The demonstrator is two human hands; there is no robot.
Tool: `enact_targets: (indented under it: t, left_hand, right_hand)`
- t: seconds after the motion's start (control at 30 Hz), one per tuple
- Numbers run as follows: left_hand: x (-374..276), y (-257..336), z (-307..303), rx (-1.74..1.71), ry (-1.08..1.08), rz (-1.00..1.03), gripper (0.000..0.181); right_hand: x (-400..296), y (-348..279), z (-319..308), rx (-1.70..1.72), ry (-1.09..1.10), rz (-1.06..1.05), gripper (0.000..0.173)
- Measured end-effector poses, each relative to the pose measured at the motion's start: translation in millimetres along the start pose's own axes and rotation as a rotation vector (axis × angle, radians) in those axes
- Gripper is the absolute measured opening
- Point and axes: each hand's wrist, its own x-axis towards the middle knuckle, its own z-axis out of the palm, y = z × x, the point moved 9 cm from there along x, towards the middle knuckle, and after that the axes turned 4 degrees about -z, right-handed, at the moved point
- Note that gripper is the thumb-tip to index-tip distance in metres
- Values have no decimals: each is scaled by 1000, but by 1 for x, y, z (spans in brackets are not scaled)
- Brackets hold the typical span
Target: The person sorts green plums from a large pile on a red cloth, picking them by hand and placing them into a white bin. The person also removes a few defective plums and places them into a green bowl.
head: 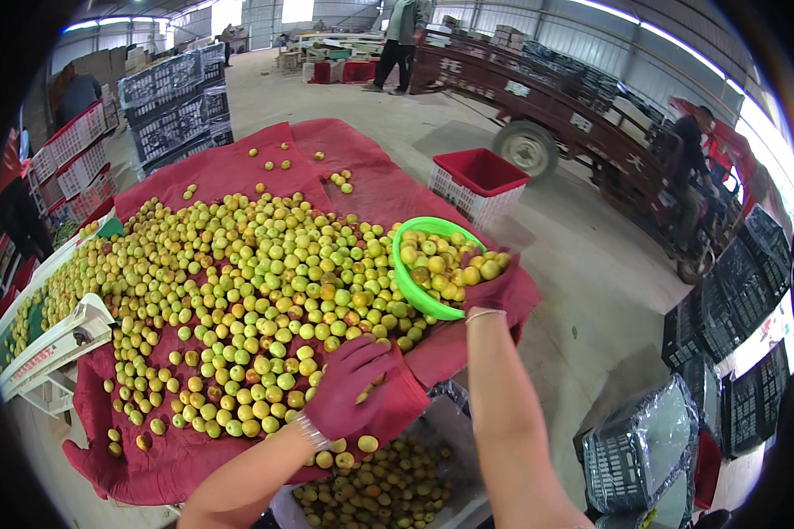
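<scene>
Green-yellow round fruits, which look like jujubes, lie heaped over a dark red cloth on a raised table. My left hand, in a dark red glove, is at the near edge of the cloth, palm turned partly away. A few fruits show beside its fingers; its grip is partly hidden. Resting on the right part of the cloth is a bright green plastic basket, filled with fruits. My right hand, gloved alike, is cupped around several fruits at the basket's right rim. Below my left hand, a lined crate contains browner-looking fruits.
A conveyor carrying fruits meets the table at left. A red-lined white crate stands on the floor beyond. Black crates are stacked behind; others stand at right. A person sits on a cargo tricycle; other people stand farther back.
</scene>
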Motion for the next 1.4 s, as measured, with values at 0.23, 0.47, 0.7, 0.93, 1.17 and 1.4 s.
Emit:
enact_targets:
  t: [0.23, 0.47, 0.7, 0.93, 1.17, 1.4]
  left_hand:
    - [-150, -91, -117, 289, 123, -366, 37]
    - [-259, -183, -191, -38, 656, -887, 31]
    - [-310, -218, -198, -37, 841, -1070, 41]
    - [-278, -222, -185, 183, 680, -1069, 36]
    - [-283, -215, -195, 119, 716, -1146, 36]
    - [-282, -229, -185, 7, 649, -1030, 37]
  right_hand:
    - [65, 70, -6, -955, -683, -141, 34]
    - [74, 69, -54, -337, -130, 409, 73]
    - [45, 66, -43, -561, -251, 382, 73]
    - [60, 62, -69, -592, -323, 358, 63]
    - [-14, 9, 24, -386, -335, 50, 46]
    - [-251, 60, 154, -966, -1277, 221, 32]
